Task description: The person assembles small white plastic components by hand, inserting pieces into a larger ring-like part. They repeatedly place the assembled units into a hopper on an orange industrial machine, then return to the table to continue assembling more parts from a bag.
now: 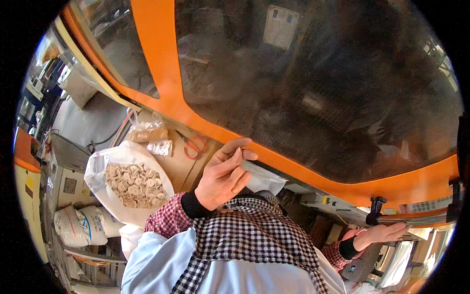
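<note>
My left hand [223, 174] is raised in front of my chest, by the lower edge of the orange machine door [279, 158]. Its thumb and first fingers come together and the others curl in; whether anything small lies between them I cannot make out. At the far right my right hand [382, 235] is stretched flat with fingers extended, palm up, just beneath the metal bar handle [416, 219] of the door. It holds nothing, and contact with the bar is unclear. Left of my left hand lie red-handled scissors [195, 147] on a tan surface.
An open white sack [105, 164] full of small beige round parts [134, 185] stands at the left. Behind it are a clear plastic bag [148, 131] and a silvery packet [160, 147]. Filled white bags [88, 225] sit lower left. The door's dark window [313, 93] spans the view ahead.
</note>
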Available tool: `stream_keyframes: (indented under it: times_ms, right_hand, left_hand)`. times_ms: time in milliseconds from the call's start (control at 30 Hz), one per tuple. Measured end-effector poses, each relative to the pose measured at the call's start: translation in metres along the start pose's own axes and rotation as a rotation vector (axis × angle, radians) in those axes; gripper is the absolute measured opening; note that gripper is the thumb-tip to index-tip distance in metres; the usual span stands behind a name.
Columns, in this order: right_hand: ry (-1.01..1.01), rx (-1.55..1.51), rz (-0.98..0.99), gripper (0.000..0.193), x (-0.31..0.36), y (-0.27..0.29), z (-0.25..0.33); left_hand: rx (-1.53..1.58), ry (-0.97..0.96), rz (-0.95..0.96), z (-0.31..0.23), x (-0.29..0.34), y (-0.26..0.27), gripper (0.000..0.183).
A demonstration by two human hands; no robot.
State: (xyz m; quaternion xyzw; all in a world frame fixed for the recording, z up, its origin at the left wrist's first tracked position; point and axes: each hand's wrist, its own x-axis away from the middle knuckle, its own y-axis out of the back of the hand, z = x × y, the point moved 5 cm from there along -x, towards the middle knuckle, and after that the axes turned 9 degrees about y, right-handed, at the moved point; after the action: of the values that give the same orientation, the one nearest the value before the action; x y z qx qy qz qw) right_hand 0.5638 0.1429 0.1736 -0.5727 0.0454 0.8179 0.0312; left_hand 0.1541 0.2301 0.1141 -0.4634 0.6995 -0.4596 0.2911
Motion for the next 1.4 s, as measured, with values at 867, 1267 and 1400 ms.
stream_keyframes:
  times_ms: [867, 1267, 1400]
  right_hand:
    - [0.152, -1.332, 0.872, 0.070, 0.082, -0.056, 0.181]
    - [0.157, -0.617, 1.109, 0.015, 0.184, -0.205, 0.046]
    - [0.419, -0.522, 1.182, 0.014, 0.217, -0.247, 0.036]
  left_hand:
    - [-1.657, -0.644, 0.089, 0.019, -0.014, -0.081, 0.031]
    - [-1.425, -0.821, -0.489, -0.003, 0.005, -0.040, 0.028]
    - [-1.393, -0.941, -0.676, -0.023, 0.007, -0.035, 0.024]
